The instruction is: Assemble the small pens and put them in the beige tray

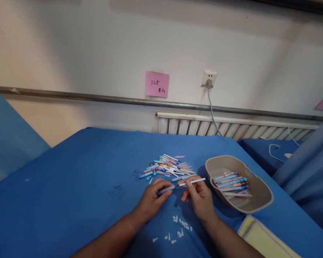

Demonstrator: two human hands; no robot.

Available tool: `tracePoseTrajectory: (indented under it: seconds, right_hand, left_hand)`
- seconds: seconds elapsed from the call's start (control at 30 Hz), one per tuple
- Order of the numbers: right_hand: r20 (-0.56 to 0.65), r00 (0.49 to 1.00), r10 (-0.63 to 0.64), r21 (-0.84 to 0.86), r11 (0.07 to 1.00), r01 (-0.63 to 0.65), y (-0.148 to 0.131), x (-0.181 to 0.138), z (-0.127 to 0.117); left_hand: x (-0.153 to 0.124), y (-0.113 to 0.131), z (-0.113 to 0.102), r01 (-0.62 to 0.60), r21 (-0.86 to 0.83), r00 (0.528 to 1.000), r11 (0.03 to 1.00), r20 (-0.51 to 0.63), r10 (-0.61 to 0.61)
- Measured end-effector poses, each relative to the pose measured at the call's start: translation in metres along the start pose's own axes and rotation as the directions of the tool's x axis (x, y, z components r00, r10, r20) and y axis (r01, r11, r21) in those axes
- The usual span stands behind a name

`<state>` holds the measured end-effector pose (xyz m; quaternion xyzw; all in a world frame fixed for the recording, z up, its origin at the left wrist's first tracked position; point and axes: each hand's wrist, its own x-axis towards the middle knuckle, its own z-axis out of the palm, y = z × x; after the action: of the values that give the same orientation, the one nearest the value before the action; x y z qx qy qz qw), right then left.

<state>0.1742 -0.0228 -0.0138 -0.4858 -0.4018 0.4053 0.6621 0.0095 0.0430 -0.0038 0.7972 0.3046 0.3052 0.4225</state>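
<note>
While left hand (152, 197) grips one pen barrel (166, 189), right hand (201, 201) pinches one white rod (198, 180).

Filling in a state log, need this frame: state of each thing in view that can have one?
Left hand, gripping barrel
Right hand, pinching white stick
Barrel, held
White stick, held, slightly tilted
Pen heap, loose, jumbled
Bin, open-topped, part filled
Pens in bin, lying down
White tips, scattered
Plug, in socket
Yellow cloth, looks folded, cut off by frame
</note>
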Motion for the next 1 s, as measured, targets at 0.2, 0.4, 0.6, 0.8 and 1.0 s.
tracePoseTrajectory:
  seconds: [0.2, 0.4, 0.6, 0.8, 1.0]
  right_hand:
    - [0.043, 0.999, -0.003, -0.028, 1.0, 0.004, 0.003, -0.002, 0.002]
    - [0.16, 0.987, 0.009, -0.035, 0.999, -0.003, 0.01, -0.002, 0.006]
    - [0.058, 0.998, -0.02, -0.107, 0.994, 0.026, 0.006, 0.002, -0.003]
    - [-0.036, 0.994, -0.101, -0.187, 0.978, 0.092, 0.003, 0.003, -0.008]
    - [0.097, 0.995, 0.002, -0.131, 0.991, 0.01, 0.009, -0.001, -0.001]
  left_hand:
    - [0.001, 0.003, -0.001, -0.002, -0.027, 1.0, 1.0, 0.011, 0.003]
    - [-0.005, -0.002, 0.011, 0.144, -0.175, 0.989, 0.974, 0.034, -0.14]
    - [-0.004, -0.004, 0.018, 0.358, -0.402, 0.933, 0.842, 0.17, -0.316]
    - [-0.002, -0.007, 0.018, 0.418, -0.421, 0.906, 0.805, 0.254, -0.338]
    - [-0.005, -0.013, 0.018, 0.434, -0.435, 0.899, 0.789, 0.265, -0.348]
